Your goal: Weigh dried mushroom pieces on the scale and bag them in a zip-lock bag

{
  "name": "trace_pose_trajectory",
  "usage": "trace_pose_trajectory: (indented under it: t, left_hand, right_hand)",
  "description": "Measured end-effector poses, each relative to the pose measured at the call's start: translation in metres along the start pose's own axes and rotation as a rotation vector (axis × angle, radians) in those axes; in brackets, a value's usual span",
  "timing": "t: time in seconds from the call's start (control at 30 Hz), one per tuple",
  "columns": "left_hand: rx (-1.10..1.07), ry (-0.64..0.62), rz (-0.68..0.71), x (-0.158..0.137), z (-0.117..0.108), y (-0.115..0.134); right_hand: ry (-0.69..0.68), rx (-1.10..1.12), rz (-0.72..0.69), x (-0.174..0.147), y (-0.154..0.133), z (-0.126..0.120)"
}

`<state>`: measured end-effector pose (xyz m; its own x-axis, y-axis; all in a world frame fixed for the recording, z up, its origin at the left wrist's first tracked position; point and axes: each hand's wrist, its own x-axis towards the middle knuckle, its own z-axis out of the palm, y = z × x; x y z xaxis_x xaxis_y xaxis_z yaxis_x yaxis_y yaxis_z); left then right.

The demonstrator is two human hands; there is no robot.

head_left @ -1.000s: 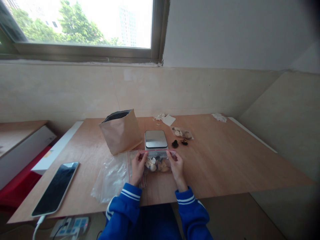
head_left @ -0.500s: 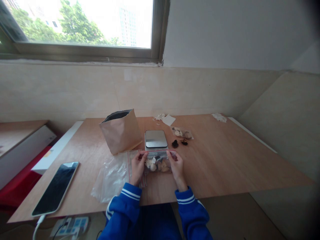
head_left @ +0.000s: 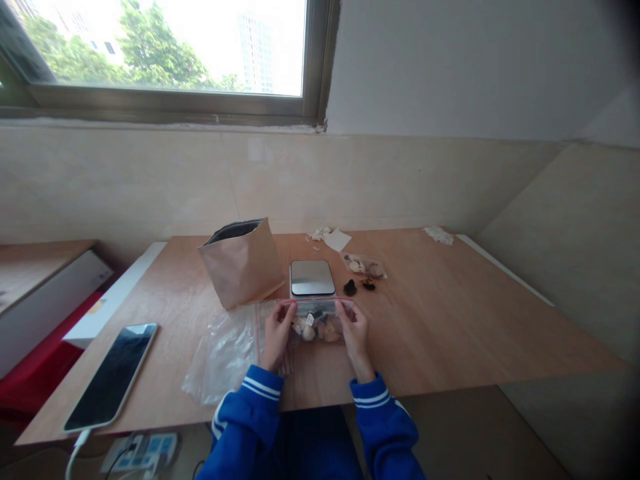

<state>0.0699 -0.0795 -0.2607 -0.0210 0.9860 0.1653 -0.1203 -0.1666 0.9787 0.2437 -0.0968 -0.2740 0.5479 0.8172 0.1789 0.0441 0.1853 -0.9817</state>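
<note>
Along the near side of the surface (head_left: pixel 450 320), both forearms reach forward, thumbs on top and angled toward each other. The left grip (head_left: pixel 277 335) pinches the left end of the red-lined edge of the bag (head_left: pixel 316 309) between thumb and fingers; the right grip (head_left: pixel 356 331) pinches the right end. The bag stretches between them, its filled part on the near side of the pinch. Just beyond lies the scale (head_left: pixel 312 278); clear bags (head_left: pixel 225 360) spread left, partly beneath the left grip.

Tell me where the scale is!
In the head view, the scale sits near the middle, right of the brown bag and just beyond the clear bag that the left hand and right hand hold.
</note>
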Motion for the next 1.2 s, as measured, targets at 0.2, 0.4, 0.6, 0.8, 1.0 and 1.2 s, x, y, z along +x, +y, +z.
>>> trace_pose_trajectory:
  t: [0.2,0.4,0.6,0.8,1.0,1.2]
  left_hand:
    - [-0.006,0.038,0.012,0.001,-0.001,-0.003]
    - [0.017,0.046,0.009,0.002,-0.001,-0.004]
    - [-0.007,0.043,-0.011,0.001,-0.001,-0.004]
    - [-0.019,-0.024,-0.021,-0.001,0.001,0.003]
    - [-0.036,-0.009,-0.051,0.000,0.003,0.006]
    - [-0.025,0.001,-0.055,0.000,0.002,0.006]
  right_hand:
    - [0.006,0.004,-0.003,0.000,-0.001,0.000]
    - [0.005,-0.003,0.005,0.000,-0.002,0.000]
    - [-0.067,0.016,0.063,-0.002,-0.001,0.000]
    - [-0.166,0.043,0.129,-0.007,-0.003,0.002]
    - [-0.113,0.025,0.113,-0.006,-0.001,0.002]
    - [-0.094,0.030,0.100,-0.006,-0.003,0.002]
